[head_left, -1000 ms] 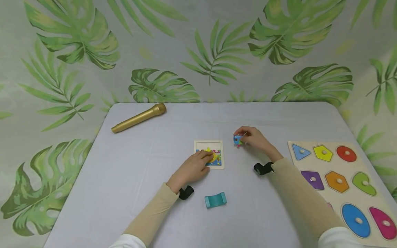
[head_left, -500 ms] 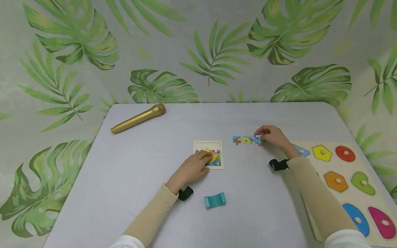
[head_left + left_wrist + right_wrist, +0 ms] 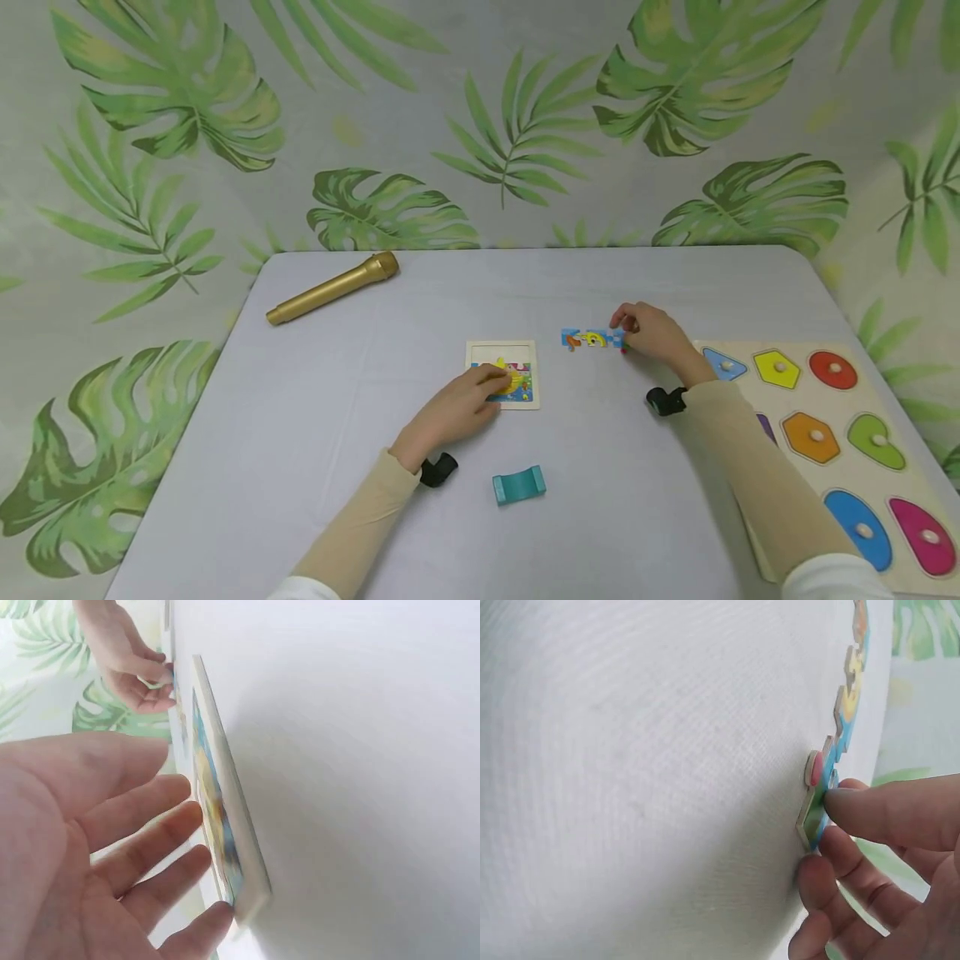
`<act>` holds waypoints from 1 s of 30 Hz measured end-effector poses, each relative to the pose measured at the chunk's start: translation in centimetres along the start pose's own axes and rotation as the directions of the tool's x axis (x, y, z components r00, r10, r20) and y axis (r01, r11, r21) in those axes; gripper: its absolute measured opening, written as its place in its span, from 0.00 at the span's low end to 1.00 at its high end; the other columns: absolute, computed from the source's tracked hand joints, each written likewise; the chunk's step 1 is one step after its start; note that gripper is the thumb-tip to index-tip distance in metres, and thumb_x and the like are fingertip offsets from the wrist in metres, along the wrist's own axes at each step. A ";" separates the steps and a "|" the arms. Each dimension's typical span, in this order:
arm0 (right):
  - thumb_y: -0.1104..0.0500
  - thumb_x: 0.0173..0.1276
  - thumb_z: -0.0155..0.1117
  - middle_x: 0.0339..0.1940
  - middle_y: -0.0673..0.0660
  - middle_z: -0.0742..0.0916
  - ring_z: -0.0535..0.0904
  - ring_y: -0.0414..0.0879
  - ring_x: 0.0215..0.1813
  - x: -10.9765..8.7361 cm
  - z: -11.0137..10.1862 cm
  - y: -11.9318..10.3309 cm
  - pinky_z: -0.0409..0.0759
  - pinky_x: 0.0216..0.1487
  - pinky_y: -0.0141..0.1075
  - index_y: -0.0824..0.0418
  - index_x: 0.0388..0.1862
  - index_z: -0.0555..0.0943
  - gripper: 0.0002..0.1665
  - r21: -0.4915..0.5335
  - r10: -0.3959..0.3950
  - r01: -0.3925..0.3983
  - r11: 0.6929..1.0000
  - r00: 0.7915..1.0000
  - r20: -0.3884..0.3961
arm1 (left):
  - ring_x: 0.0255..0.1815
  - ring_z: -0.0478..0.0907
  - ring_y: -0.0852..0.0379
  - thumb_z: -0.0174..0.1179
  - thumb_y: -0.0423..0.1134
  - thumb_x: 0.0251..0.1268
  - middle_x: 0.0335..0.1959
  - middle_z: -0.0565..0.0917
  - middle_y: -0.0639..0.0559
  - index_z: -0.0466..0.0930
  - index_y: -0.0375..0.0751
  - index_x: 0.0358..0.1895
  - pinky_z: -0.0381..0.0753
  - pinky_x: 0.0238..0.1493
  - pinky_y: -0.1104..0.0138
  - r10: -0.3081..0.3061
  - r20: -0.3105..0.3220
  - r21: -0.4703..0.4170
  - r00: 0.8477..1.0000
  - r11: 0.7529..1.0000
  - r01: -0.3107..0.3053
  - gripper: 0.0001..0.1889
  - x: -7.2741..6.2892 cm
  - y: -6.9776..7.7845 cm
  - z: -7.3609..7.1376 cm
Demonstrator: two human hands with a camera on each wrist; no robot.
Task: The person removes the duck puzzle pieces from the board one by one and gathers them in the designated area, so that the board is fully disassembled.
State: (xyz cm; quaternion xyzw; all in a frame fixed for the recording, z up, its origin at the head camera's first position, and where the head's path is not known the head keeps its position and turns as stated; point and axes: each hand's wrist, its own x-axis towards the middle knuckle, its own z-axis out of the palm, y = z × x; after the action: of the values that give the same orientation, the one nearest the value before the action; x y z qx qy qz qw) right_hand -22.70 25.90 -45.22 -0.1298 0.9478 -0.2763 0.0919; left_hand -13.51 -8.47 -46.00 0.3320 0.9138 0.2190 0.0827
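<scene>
My right hand (image 3: 651, 335) holds a jigsaw piece (image 3: 817, 802) at the right end of a short row, thumb on its face and a fingertip at its edge. Beside it lie two more joined pieces (image 3: 583, 338), blue with orange and yellow. My left hand (image 3: 456, 408) is over the lower left of a small framed puzzle (image 3: 525, 389), its fingers loosely extended. In the left wrist view the fingertips (image 3: 196, 855) are right at the picture face. The frame's lower part is filled with pieces; its upper strip shows bare pale board.
A teal curved block (image 3: 519, 486) lies in front of the puzzle. At the back left is a gold toy microphone (image 3: 333, 289). A knobbed wooden shape board (image 3: 798, 379) covers the right side, partly under the right forearm. A leaf-patterned cloth hangs behind the table.
The right hand has moved right with its piece and brought it up against the two others, which were hidden at first. The left hand has shifted slightly left and down on the puzzle.
</scene>
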 end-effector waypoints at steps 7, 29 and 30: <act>0.73 0.60 0.57 0.38 0.62 0.78 0.74 0.55 0.38 0.3 1.1 -1.4 0.74 0.34 0.41 0.67 0.42 0.78 0.11 0.121 -0.050 0.053 0.991 0.998 -0.030 | 0.69 0.61 0.46 0.55 0.38 0.70 0.68 0.66 0.45 0.76 0.43 0.63 0.60 0.67 0.57 -0.002 -0.019 0.004 1.000 1.000 0.003 0.19 -1.0 -0.9 -0.4; 0.75 0.54 0.63 0.37 0.55 0.80 0.73 0.49 0.40 0.7 7.7 -10.6 0.73 0.43 0.39 0.63 0.41 0.79 0.16 0.211 -0.270 0.242 0.947 0.956 0.113 | 0.72 0.51 0.39 0.55 0.45 0.71 0.73 0.57 0.43 0.70 0.56 0.68 0.50 0.68 0.44 -0.045 0.075 0.070 0.996 0.997 0.040 0.23 -1.1 0.2 0.0; 0.76 0.53 0.62 0.36 0.55 0.80 0.73 0.49 0.39 0.7 7.8 -10.6 0.73 0.43 0.39 0.64 0.42 0.79 0.17 0.211 -0.276 0.249 0.945 0.955 0.109 | 0.73 0.51 0.39 0.55 0.44 0.71 0.73 0.57 0.42 0.70 0.56 0.68 0.50 0.68 0.44 -0.050 0.076 0.066 0.996 0.997 0.045 0.23 -1.1 0.3 -0.1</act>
State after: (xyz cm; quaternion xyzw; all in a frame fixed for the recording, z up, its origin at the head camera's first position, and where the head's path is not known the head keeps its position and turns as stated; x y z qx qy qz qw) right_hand -19.35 13.19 -45.94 -0.2644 0.8817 -0.3680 0.1314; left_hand -12.53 -9.04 -45.80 0.3211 0.9240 0.1745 0.1124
